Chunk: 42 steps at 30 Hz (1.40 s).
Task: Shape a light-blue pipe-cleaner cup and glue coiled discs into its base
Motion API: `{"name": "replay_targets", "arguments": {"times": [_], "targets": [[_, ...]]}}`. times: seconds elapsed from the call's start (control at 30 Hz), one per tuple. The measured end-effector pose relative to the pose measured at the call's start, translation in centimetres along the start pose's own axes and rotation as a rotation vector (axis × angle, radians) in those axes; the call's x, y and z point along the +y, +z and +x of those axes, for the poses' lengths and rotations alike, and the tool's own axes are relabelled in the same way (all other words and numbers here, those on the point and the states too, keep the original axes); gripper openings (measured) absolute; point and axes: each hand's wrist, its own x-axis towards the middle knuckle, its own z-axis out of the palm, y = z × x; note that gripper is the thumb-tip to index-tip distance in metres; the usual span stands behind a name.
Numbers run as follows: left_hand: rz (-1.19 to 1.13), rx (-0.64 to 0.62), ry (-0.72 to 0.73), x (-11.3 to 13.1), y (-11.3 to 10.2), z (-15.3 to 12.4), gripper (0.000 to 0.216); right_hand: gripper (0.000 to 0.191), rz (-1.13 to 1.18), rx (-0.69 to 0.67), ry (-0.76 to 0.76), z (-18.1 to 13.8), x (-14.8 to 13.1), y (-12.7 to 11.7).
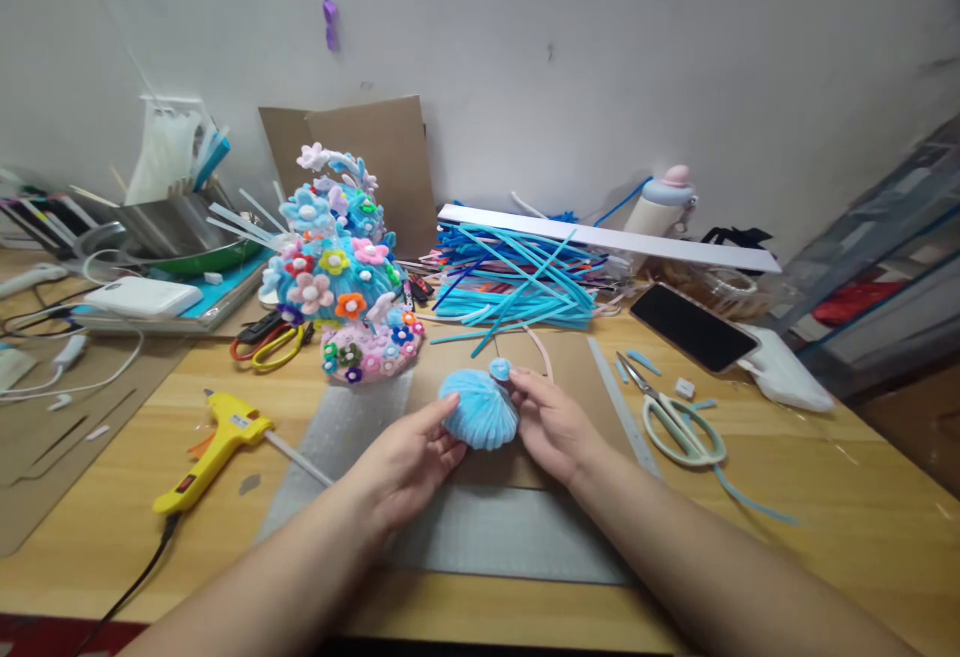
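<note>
A round light-blue ball made of pipe cleaners (478, 411) is held over the work surface. My left hand (412, 457) grips its left side, thumb on top and fingers beneath. Between the thumb and fingers of my right hand (551, 424) is a small light-blue pipe-cleaner coil (499, 369), at the ball's upper right edge. Whether the coil touches the ball I cannot tell. Under both hands lie a brown cardboard sheet (517, 472) and a grey mat (510, 537).
A yellow glue gun (217, 447) lies at left, pale-handled scissors (679, 422) at right near a phone (694, 327). Behind stand a flower-covered pipe-cleaner piece (349, 267) and a heap of blue pipe cleaners (517, 277). A bottle (664, 207) stands by the wall.
</note>
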Motion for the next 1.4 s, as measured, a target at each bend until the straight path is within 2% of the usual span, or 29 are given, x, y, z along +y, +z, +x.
{"name": "replay_targets", "arguments": {"times": [0.13, 0.27, 0.37, 0.43, 0.63, 0.77, 1.0, 1.4], "targets": [[-0.054, -0.129, 0.025, -0.1, 0.7, 0.9, 0.02, 0.022, 0.051, -0.014, 0.001, -0.9, -0.4, 0.9], [-0.063, -0.136, 0.054, -0.3, 0.1, 1.0, 0.02, 0.018, -0.033, -0.021, -0.098, -1.3, -1.0, 1.0], [-0.09, -0.113, 0.066, -0.3, -0.6, 0.8, 0.02, 0.007, -0.308, -0.046, -0.354, -1.6, -1.6, 0.7], [-0.082, -0.12, 0.077, -0.2, -0.8, 0.6, 0.02, 0.003, -0.553, -0.114, -0.543, -2.0, -2.1, 0.6], [-0.053, -0.199, 0.094, -0.3, -0.5, 0.0, 0.022, 0.027, -1.116, -0.263, -1.106, -3.5, -2.8, 0.5], [-0.07, -0.24, 0.123, -0.3, -0.3, -0.4, 0.016, 0.035, -1.337, -0.298, -1.314, -3.7, -3.0, 0.2], [-0.063, -0.269, 0.145, -0.1, -0.3, -0.7, 0.024, 0.03, -1.428, -0.333, -1.418, -3.7, -3.2, 0.3], [-0.086, -0.256, 0.135, 0.1, -0.1, -1.0, 0.032, 0.028, -1.453, -0.338, -1.407, -3.6, -3.1, 0.3]]}}
